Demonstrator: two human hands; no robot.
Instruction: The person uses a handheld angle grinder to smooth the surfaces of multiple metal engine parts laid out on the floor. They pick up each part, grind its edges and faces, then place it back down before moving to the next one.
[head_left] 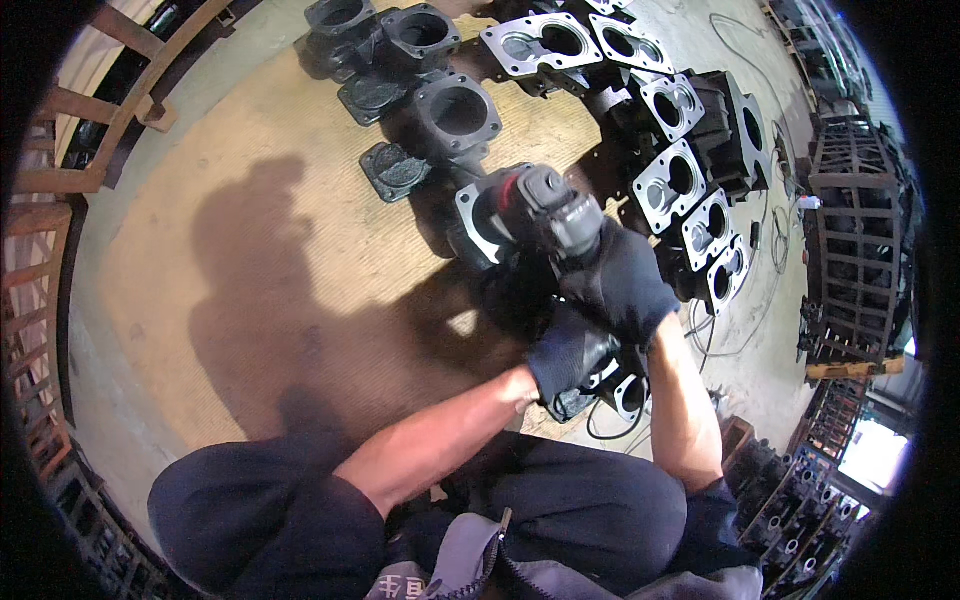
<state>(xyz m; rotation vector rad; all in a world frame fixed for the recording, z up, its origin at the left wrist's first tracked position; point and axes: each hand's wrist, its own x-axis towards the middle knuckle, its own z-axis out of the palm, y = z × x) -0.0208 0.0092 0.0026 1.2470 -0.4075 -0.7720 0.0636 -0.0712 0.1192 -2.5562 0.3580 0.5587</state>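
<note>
Both of my hands wear dark gloves and come together at a dark grey angle grinder (pixel 562 215) with a red mark. My right hand (pixel 628 280) is closed round its body. Just below, my left hand (pixel 575 348) is also closed at the tool, its fingers mostly hidden in shadow. The grinder's head is over a dark metal casting (pixel 478 225) with a bright machined ring on its flange. The tool's working end is hidden, so I cannot tell whether it touches the metal. Near my wrists lies another casting (pixel 628 390), partly covered by my arms.
Dark flanged castings (pixel 458 110) stand on a tan ribbed mat (pixel 300 130) ahead. Castings with bright machined faces (pixel 670 185) form a curved row at right. A cable (pixel 600 432) runs near my right forearm. Metal racks (pixel 855 240) stand at right, a rusty frame (pixel 110 110) at left.
</note>
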